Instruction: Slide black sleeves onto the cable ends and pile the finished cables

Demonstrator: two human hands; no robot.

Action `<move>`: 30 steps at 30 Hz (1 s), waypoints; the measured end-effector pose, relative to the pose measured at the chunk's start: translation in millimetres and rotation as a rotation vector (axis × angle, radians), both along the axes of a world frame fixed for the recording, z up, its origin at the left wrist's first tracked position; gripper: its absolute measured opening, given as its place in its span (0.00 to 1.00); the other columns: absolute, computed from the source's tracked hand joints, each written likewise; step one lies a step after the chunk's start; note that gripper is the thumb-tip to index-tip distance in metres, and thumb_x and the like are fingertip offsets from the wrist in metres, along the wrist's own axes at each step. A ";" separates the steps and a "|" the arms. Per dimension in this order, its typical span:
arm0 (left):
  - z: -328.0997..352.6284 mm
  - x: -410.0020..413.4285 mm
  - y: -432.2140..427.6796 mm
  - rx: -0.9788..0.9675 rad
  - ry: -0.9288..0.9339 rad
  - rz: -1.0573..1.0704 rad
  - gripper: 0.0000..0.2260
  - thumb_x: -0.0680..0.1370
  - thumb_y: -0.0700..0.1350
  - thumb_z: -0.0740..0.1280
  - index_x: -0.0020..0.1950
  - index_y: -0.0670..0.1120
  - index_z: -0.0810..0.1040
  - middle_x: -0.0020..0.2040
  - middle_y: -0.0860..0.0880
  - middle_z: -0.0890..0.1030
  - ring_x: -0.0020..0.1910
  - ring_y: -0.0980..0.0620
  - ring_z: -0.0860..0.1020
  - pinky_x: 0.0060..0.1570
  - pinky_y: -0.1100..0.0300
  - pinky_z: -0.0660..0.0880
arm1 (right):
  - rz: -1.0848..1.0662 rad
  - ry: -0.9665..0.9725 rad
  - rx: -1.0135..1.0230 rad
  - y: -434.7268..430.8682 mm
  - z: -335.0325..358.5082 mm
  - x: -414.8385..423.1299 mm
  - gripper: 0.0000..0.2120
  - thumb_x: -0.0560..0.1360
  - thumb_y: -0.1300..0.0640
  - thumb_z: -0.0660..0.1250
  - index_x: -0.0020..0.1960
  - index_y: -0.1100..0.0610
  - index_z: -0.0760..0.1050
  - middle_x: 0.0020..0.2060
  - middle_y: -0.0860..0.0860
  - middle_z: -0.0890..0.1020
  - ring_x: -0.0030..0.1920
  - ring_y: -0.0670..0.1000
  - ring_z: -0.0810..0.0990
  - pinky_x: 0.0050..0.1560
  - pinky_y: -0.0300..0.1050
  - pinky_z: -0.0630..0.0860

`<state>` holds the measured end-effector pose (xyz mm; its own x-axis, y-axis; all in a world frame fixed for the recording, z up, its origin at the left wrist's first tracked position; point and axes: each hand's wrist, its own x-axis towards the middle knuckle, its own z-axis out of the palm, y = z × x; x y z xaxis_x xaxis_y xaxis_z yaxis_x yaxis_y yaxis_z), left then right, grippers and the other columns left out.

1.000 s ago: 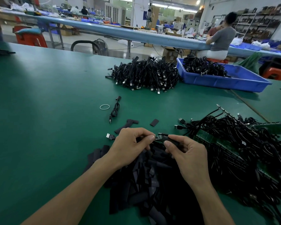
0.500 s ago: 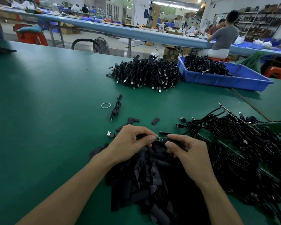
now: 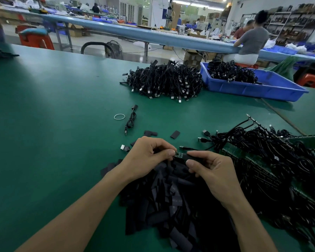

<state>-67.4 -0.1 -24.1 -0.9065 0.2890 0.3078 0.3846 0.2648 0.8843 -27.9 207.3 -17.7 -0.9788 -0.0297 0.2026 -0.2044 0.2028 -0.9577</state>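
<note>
- Green PCB end (image 3: 178,154) of a cable sits btwn both hands, just above the heap of loose sleeves (image 3: 167,197) on the green table (image 3: 53,124).
- L hand (image 3: 145,157): thumb + forefinger curled, pinching the PCB end.
- R hand (image 3: 215,173): fingers curled, pinching a black sleeve (image 3: 191,156) that touches the PCB's right edge.
- Cable tangle (image 3: 271,151) lies at right.
- Pile of coiled cables (image 3: 164,79) lies on the far side, beside a blue tray (image 3: 253,90).

1. The sleeve heap (image 3: 171,197) is set nearest, on the table (image 3: 53,124).
2. The loose cables (image 3: 280,160) are spread to its right.
3. The finished pile (image 3: 164,80) is placed far behind, with the tray (image 3: 244,90) just right of it.
</note>
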 end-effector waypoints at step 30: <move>0.9 2.6 3.6 0.021 -0.036 0.053 0.03 0.78 0.42 0.72 0.47 0.48 0.85 0.35 0.51 0.85 0.36 0.56 0.83 0.44 0.65 0.78 | -0.077 0.034 -0.017 -4.3 -0.2 3.1 0.12 0.68 0.64 0.78 0.49 0.52 0.84 0.32 0.53 0.86 0.32 0.47 0.83 0.34 0.35 0.77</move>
<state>-64.8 3.5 -23.2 -0.9310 0.2343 0.2800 0.3383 0.2652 0.9029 -24.8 203.0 -17.8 -0.9706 0.0489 0.2355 -0.2212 0.2026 -0.9539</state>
